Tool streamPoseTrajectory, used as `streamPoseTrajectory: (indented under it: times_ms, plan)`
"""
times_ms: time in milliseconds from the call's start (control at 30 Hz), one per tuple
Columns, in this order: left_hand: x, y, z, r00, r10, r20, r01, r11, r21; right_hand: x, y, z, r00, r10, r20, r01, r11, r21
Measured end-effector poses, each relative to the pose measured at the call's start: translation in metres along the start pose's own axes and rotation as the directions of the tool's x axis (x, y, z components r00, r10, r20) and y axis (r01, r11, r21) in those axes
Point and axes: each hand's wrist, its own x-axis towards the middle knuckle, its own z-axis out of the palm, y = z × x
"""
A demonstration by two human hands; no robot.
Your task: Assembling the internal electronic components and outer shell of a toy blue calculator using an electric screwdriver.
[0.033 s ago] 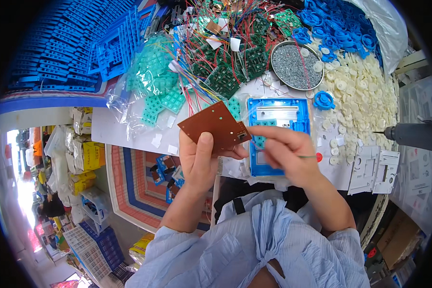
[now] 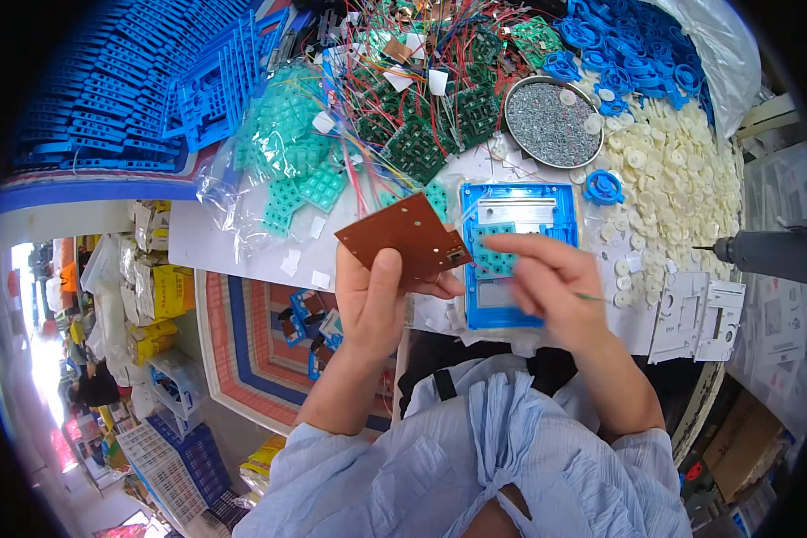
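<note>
the left hand [image 2: 372,300] is pinching a brown board [image 2: 394,235]; at its four o'clock, the right hand [image 2: 560,291] is pointing, grip unclear.

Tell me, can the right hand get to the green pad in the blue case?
Probably yes. The right hand seems to be over the blue case, one finger crossing the green pad in this view. The left hand holds the brown board off to the left.
</note>
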Motion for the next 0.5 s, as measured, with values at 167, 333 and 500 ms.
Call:
streamPoseTrajectory:
  times_ms: [167,333,500]
  plan:
    - [-0.007,-0.004,-0.002,0.993,-0.073,0.092,0.056,0.983,0.176,-0.073,-0.02,-0.103,0.863,0.127,0.49,0.071,0.928,-0.366]
    - [-0.007,0.01,0.004,0.842,-0.335,0.424,0.218,0.929,0.3,-0.116,-0.056,-0.125,0.973,-0.069,0.222,0.189,0.791,-0.582]
    - [0.002,0.005,0.023,0.671,-0.216,0.71,-0.168,0.888,0.429,-0.076,-0.051,-0.059,0.913,-0.208,0.351,0.404,0.575,-0.711]
